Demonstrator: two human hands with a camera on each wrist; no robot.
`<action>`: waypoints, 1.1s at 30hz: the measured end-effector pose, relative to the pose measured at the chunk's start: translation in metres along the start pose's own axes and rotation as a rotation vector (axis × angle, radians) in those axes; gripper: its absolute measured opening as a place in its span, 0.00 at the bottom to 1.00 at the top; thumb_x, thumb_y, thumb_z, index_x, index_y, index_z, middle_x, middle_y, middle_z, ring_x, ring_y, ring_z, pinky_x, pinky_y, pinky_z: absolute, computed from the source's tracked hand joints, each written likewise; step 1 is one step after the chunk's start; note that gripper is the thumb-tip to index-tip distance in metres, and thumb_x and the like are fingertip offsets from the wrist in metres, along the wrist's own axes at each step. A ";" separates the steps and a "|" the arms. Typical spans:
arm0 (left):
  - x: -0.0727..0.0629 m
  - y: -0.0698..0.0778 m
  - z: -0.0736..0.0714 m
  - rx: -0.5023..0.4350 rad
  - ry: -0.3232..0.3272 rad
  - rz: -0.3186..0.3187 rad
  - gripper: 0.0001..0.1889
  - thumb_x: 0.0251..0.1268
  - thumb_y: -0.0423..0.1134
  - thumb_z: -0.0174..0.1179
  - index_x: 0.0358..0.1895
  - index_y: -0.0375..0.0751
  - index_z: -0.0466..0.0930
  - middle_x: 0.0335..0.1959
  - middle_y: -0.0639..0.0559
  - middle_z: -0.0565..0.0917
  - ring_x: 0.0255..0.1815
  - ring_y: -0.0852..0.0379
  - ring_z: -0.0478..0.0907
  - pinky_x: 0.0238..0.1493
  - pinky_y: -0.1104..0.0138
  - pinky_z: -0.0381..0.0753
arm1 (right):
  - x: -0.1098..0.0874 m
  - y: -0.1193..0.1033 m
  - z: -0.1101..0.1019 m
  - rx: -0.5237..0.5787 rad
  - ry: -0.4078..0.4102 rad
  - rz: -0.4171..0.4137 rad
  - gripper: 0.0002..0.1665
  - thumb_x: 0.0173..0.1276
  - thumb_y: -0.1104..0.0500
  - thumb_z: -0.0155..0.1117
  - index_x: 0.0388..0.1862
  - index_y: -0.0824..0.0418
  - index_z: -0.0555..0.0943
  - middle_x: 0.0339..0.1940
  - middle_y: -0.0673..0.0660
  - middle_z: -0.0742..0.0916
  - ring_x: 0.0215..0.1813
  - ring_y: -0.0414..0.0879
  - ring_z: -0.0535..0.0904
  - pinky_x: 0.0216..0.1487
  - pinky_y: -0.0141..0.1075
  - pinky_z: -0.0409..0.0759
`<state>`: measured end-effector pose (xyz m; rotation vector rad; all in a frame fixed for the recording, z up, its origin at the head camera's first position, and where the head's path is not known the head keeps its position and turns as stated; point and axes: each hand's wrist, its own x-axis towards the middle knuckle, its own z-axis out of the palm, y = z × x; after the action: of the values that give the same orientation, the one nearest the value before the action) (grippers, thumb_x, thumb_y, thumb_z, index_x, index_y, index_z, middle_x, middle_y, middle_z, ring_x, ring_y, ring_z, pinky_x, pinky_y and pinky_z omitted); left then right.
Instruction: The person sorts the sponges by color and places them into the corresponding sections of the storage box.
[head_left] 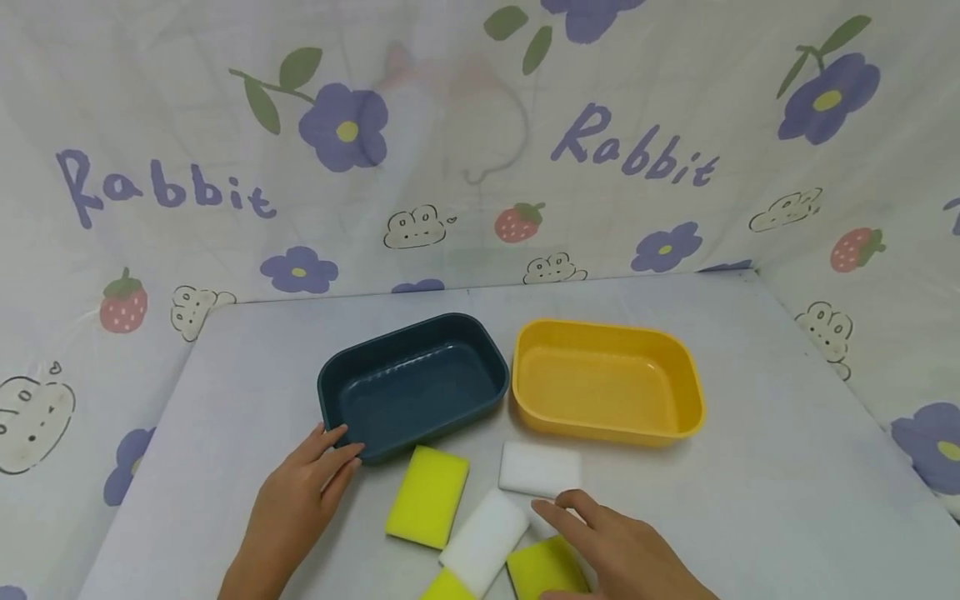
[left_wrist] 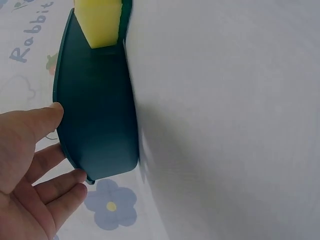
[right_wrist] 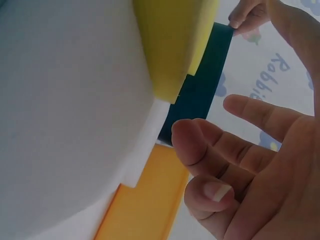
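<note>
My left hand grips the near left corner of a dark teal basin, thumb and fingers at its rim. In the left wrist view the thumb and fingers meet the rim of the teal basin. My right hand hovers over the sponges with loosely bent fingers and nothing between them. Under it lies a yellow sponge, partly covered by the hand. A white sponge lies just beyond its fingertips, another white sponge to its left. One more yellow sponge lies by the teal basin.
A yellow basin with nothing in it stands right of the teal one, close beside it. Another yellow sponge is cut off by the bottom edge. Behind the white table hangs a printed curtain.
</note>
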<state>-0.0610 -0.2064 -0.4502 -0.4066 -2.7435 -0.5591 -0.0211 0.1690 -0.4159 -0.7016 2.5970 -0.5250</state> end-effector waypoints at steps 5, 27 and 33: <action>-0.002 0.000 0.002 -0.002 0.017 0.005 0.13 0.61 0.36 0.72 0.49 0.43 0.89 0.57 0.41 0.83 0.64 0.35 0.75 0.54 0.45 0.80 | 0.002 -0.002 0.002 -0.028 0.000 -0.009 0.52 0.58 0.19 0.57 0.72 0.49 0.71 0.59 0.52 0.76 0.35 0.37 0.72 0.37 0.34 0.82; -0.001 0.000 0.000 -0.003 0.055 0.048 0.14 0.56 0.33 0.75 0.47 0.42 0.90 0.54 0.41 0.85 0.65 0.36 0.73 0.52 0.45 0.81 | 0.007 -0.012 0.030 -0.156 -0.029 0.030 0.52 0.55 0.16 0.56 0.63 0.52 0.78 0.49 0.53 0.79 0.35 0.44 0.72 0.31 0.38 0.78; 0.000 -0.001 0.000 -0.013 0.062 0.050 0.14 0.55 0.32 0.75 0.47 0.42 0.90 0.54 0.41 0.85 0.65 0.36 0.73 0.52 0.46 0.81 | 0.005 -0.015 0.032 -0.222 -0.081 0.021 0.51 0.55 0.16 0.54 0.67 0.46 0.76 0.49 0.53 0.79 0.34 0.45 0.70 0.32 0.37 0.77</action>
<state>-0.0609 -0.2069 -0.4510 -0.4517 -2.6648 -0.5670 -0.0045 0.1458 -0.4376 -0.7480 2.6074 -0.1987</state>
